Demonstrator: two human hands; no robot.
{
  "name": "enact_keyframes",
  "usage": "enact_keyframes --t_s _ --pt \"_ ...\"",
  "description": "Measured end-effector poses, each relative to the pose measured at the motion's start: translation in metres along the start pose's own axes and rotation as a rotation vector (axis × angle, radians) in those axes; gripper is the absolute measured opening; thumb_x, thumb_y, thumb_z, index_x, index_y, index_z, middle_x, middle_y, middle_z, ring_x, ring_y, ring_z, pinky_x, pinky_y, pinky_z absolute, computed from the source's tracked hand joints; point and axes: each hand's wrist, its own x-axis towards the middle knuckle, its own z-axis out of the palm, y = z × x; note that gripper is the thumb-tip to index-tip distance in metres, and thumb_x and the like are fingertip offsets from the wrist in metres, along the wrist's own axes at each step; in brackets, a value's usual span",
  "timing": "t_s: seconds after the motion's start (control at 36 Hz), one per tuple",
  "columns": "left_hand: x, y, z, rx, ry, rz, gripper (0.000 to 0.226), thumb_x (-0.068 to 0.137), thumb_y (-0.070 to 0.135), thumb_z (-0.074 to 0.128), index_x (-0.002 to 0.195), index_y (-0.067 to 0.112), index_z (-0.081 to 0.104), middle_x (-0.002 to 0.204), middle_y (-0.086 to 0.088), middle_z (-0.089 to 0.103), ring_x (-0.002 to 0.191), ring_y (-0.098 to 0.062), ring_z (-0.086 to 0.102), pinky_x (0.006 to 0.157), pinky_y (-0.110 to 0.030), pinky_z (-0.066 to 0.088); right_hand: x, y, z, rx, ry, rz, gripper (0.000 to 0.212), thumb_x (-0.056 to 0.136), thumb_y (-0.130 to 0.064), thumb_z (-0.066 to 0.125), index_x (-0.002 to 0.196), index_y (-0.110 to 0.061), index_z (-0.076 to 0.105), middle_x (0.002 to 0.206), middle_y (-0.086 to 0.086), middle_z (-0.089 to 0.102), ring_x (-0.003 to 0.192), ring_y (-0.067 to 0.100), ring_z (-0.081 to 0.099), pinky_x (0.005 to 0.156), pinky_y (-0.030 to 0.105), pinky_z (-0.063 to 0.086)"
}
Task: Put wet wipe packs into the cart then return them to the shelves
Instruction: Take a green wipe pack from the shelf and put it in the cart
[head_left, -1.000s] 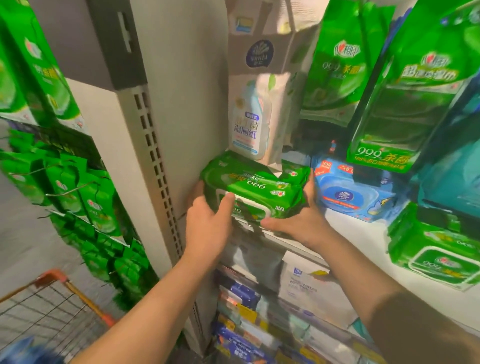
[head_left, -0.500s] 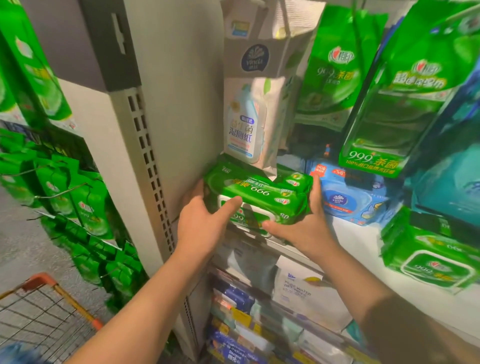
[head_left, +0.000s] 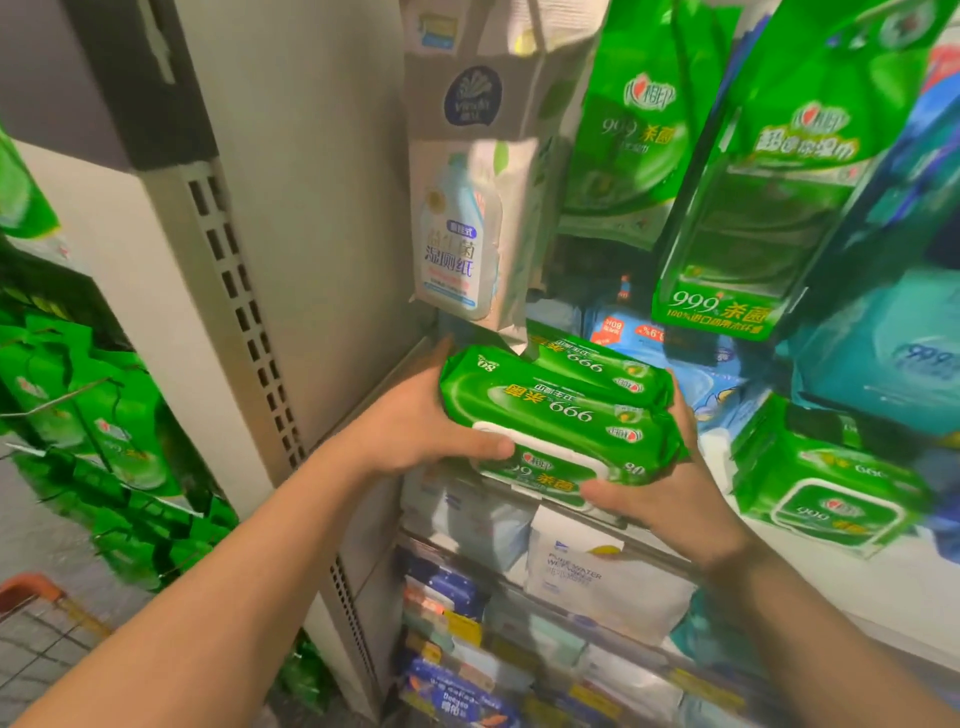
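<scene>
Wipe packs (head_left: 558, 415) in both hands, above shelf (head_left: 883, 587).

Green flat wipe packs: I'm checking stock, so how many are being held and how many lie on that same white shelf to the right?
Held between both hands: 2
Lying on the shelf at right: 1
Total: 3

Green wet wipe pack (head_left: 558, 410) with white lid; orange-rimmed cart (head_left: 31, 592).

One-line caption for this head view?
Both hands, left and right, grip green wet wipe packs at the shelf edge.
</scene>
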Motion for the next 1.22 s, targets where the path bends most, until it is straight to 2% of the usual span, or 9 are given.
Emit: enact_keyframes --t_s 0.08,0.19,0.33,0.56,0.69,0.81,1.03,1.14,1.22 --pt "0.010 0.000 -0.002 -0.072 -0.178 0.008 0.058 0.078 -0.008 0.077 0.131 0.010 0.061 0.128 -0.004 0.072 0.119 -0.020 0.068 0.101 -0.030 0.054 -0.001 -0.001 0.001 -0.021 -0.004 0.003 0.129 0.044 -0.039 0.103 0.148 -0.053 0.028 0.147 0.006 0.050 0.130 0.024 0.057 0.107 0.051 0.049" --pt "0.019 -0.007 -0.005 -0.097 -0.284 0.000 0.059 0.075 -0.006 0.075 0.130 0.007 0.061 0.128 -0.004 0.072 0.118 -0.018 0.068 0.098 -0.027 0.053 -0.003 -0.006 0.004 0.077 -0.070 0.136 0.102 0.067 0.016 0.084 0.151 -0.012 0.033 0.113 0.000 0.076 0.095 0.011 0.075 0.075 0.021 0.060" --pt "0.023 -0.011 -0.004 -0.114 -0.319 0.000 0.057 0.077 -0.016 0.073 0.126 0.010 0.063 0.121 0.004 0.075 0.113 -0.013 0.070 0.095 -0.025 0.055 0.000 -0.004 0.007 0.031 -0.087 0.220 0.087 0.070 0.028 0.073 0.145 0.012 0.032 0.090 -0.010 0.079 0.080 0.005 0.075 0.068 0.016 0.057" --pt "0.018 -0.018 0.000 -0.162 -0.168 0.044 0.081 0.066 -0.002 0.091 0.137 0.012 0.054 0.127 -0.005 0.072 0.118 -0.023 0.068 0.099 -0.037 0.056 -0.012 -0.023 0.010 -0.074 0.016 0.206 0.101 0.073 0.006 0.086 0.155 0.003 0.026 0.102 -0.032 0.072 0.088 -0.014 0.067 0.071 0.002 0.047" --pt "0.010 -0.012 0.005 -0.168 -0.161 0.086 0.096 0.057 0.030 0.098 0.140 0.015 0.051 0.129 -0.001 0.071 0.121 -0.022 0.067 0.107 -0.052 0.050 -0.034 -0.052 0.013 -0.136 0.164 0.251 0.073 0.077 0.003 0.083 0.139 0.007 0.045 0.049 -0.037 0.055 0.050 -0.020 0.054 0.048 0.001 0.037" --pt "-0.001 -0.004 0.014 -0.162 -0.186 0.123 0.092 0.061 0.028 0.095 0.141 0.016 0.050 0.128 0.003 0.072 0.119 -0.016 0.068 0.106 -0.044 0.052 -0.058 -0.068 0.008 -0.218 0.197 0.199 0.060 0.074 0.002 0.086 0.127 0.003 0.059 0.070 -0.037 0.067 0.065 -0.019 0.061 0.059 -0.001 0.041" --pt "-0.040 0.011 0.036 -0.090 -0.139 0.156 0.082 0.057 0.051 0.093 0.130 0.031 0.059 0.123 0.009 0.073 0.117 -0.014 0.068 0.106 -0.050 0.050 -0.106 -0.086 0.002 -0.219 0.184 0.161 0.049 0.058 -0.016 0.079 0.106 -0.022 0.067 0.072 -0.028 0.072 0.060 -0.011 0.064 0.054 0.007 0.047" --pt "-0.068 0.016 0.053 -0.192 -0.087 0.165 0.080 0.062 0.035 0.094 0.132 0.020 0.059 0.122 0.005 0.074 0.114 -0.015 0.070 0.103 -0.043 0.053 -0.124 -0.079 -0.007 -0.254 0.160 0.161 0.034 0.074 0.008 0.084 0.082 -0.022 0.067 0.055 -0.017 0.067 0.045 -0.004 0.058 0.047 0.011 0.045" --pt "-0.092 0.029 0.065 -0.223 -0.086 0.184 0.066 0.072 0.013 0.089 0.132 0.011 0.060 0.121 -0.002 0.075 0.114 -0.019 0.071 0.099 -0.037 0.055 -0.140 -0.078 -0.013 -0.271 0.178 0.161 0.021 0.074 -0.006 0.085 0.080 -0.019 0.070 0.058 -0.009 0.070 0.048 0.006 0.060 0.055 0.026 0.052"
